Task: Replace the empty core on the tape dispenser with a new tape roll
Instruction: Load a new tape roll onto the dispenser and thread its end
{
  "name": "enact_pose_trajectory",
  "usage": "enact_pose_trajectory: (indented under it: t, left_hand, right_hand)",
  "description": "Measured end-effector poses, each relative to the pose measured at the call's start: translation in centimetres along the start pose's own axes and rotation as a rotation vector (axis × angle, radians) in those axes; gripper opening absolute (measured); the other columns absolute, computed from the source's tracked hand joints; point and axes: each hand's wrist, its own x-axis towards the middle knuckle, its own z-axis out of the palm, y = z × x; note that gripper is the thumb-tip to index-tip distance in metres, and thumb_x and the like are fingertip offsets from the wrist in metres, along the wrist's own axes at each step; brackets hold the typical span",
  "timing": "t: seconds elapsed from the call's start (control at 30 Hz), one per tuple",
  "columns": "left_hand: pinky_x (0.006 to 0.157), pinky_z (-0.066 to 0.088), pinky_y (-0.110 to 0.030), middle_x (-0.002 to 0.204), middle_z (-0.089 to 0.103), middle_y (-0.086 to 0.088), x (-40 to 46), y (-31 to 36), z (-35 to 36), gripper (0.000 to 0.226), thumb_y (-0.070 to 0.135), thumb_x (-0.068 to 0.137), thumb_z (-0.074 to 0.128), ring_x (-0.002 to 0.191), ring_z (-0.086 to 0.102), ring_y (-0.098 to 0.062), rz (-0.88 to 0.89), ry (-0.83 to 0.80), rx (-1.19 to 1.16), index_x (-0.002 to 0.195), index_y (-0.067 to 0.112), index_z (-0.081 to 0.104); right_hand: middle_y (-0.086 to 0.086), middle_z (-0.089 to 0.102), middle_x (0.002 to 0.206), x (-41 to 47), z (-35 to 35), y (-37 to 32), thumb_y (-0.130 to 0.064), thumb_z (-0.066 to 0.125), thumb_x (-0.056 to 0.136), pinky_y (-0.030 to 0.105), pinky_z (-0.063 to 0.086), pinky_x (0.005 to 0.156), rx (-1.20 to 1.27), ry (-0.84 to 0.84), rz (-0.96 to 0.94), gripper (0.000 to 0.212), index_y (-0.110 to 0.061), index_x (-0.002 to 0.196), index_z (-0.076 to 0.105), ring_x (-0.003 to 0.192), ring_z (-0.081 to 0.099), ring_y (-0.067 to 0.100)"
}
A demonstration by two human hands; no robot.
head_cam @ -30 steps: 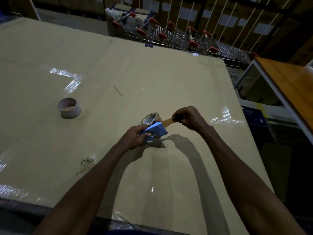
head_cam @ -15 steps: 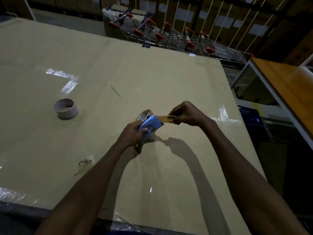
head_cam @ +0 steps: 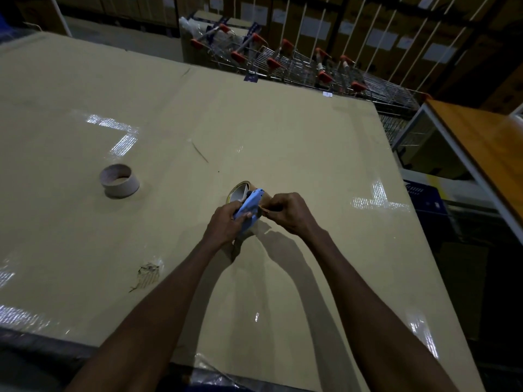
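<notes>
A light-blue tape dispenser [head_cam: 249, 209] is held upright over the cardboard-covered table [head_cam: 297, 142], with my left hand [head_cam: 226, 223] wrapped around its lower body. A brown tape roll [head_cam: 239, 190] sits in the dispenser behind the blue frame, partly hidden. My right hand [head_cam: 285, 212] pinches the loose brown tape end right beside the dispenser's front. The empty cardboard core [head_cam: 119, 183] lies on the table well to the left, apart from both hands.
A row of shopping trolleys with red handles [head_cam: 297, 63] stands beyond the table's far edge. An orange-topped counter [head_cam: 481, 148] is at the right, with a blue crate [head_cam: 424, 196] below it. A torn patch [head_cam: 147, 274] marks the cardboard near the front left.
My right hand has moved in toward the dispenser, so the pulled-out tape strip is much shorter. The dispenser has tilted more upright in my left hand. The empty core has not moved.
</notes>
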Motion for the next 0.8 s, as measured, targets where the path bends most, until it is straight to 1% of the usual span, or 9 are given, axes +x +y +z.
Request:
enact_pose_trajectory:
  t: [0.13,0.23,0.4,0.5,0.57,0.6,0.67,0.73,0.8]
  left_hand:
    - [0.055,0.032,-0.025,0.070,0.054,0.010,-0.3,0.4,0.0,0.009,0.022,0.092,0.063,0.063,0.049,-0.010,-0.012,0.004,-0.019,0.082,0.023,0.061]
    - [0.058,0.038,-0.023,0.082,0.062,0.002,-0.4,0.6,0.1,0.006,0.022,0.092,0.063,0.069,0.053,-0.007,-0.026,-0.004,-0.049,0.093,0.017,0.067]
    - [0.069,0.045,-0.030,0.094,0.067,-0.002,-1.0,1.0,0.5,0.017,0.021,0.091,0.063,0.081,0.059,-0.015,-0.024,-0.009,-0.094,0.107,0.016,0.068]
    - [0.069,0.042,-0.026,0.097,0.066,-0.002,-1.3,0.9,0.7,0.022,0.019,0.092,0.061,0.084,0.060,-0.015,-0.008,-0.034,-0.096,0.113,0.016,0.066]
    - [0.067,0.041,-0.017,0.089,0.064,0.004,-1.6,1.3,0.8,0.017,0.011,0.093,0.057,0.079,0.058,-0.009,0.013,-0.066,-0.090,0.108,0.016,0.063]
    - [0.064,0.040,-0.010,0.085,0.062,0.008,-1.8,1.7,0.9,0.016,0.006,0.094,0.054,0.076,0.056,-0.005,0.012,-0.092,-0.096,0.105,0.016,0.060]
    - [0.064,0.040,-0.003,0.088,0.059,0.009,-2.1,2.7,1.2,0.023,-0.003,0.093,0.050,0.077,0.054,0.000,0.023,-0.165,-0.070,0.111,0.009,0.056]
    - [0.071,0.039,0.000,0.102,0.057,0.000,-2.1,3.2,1.5,0.039,-0.009,0.090,0.052,0.092,0.059,-0.010,0.076,-0.228,-0.064,0.128,-0.003,0.048]
    - [0.081,0.039,-0.001,0.116,0.053,-0.004,-2.1,3.4,1.6,0.059,-0.006,0.086,0.059,0.111,0.057,-0.019,0.098,-0.324,-0.085,0.140,-0.003,0.035]
  right_hand:
    - [0.010,0.075,0.077,-0.6,1.8,0.5,-0.016,0.077,0.077,0.026,0.047,0.060,-0.038,0.130,-0.013,0.016,-0.013,0.093,0.080,0.067,0.068,0.021]
    - [0.009,0.076,0.084,-1.1,3.2,0.3,-0.007,0.074,0.077,0.027,0.053,0.062,-0.058,0.234,-0.047,0.018,-0.012,0.093,0.079,0.071,0.071,0.025]
    - [0.009,0.074,0.090,-2.2,4.6,0.2,-0.001,0.064,0.077,0.032,0.056,0.064,-0.072,0.292,-0.059,0.028,-0.011,0.101,0.076,0.075,0.069,0.025]
    - [0.012,0.070,0.086,-2.7,5.0,-0.4,-0.012,0.058,0.081,0.034,0.053,0.064,-0.070,0.285,0.004,0.027,-0.011,0.103,0.074,0.075,0.066,0.028]
    - [0.011,0.069,0.082,-2.7,5.2,-0.9,-0.024,0.056,0.084,0.034,0.049,0.065,-0.031,0.254,0.106,0.026,-0.011,0.097,0.074,0.076,0.064,0.028]
    - [0.010,0.070,0.079,-2.6,5.3,-1.2,-0.033,0.056,0.086,0.034,0.048,0.064,-0.009,0.242,0.160,0.029,-0.012,0.092,0.074,0.074,0.063,0.027]
    - [0.006,0.067,0.066,-2.2,5.3,-1.7,-0.055,0.055,0.086,0.033,0.043,0.060,0.012,0.254,0.240,0.046,-0.012,0.077,0.071,0.063,0.059,0.022]
    - [0.004,0.060,0.055,-1.7,5.3,-2.1,-0.061,0.058,0.082,0.032,0.039,0.055,0.038,0.295,0.330,0.055,-0.009,0.067,0.064,0.055,0.055,0.019]
    - [0.004,0.062,0.056,-1.1,5.2,-2.2,-0.051,0.063,0.080,0.032,0.040,0.056,0.104,0.319,0.432,0.045,-0.008,0.066,0.064,0.056,0.057,0.020]
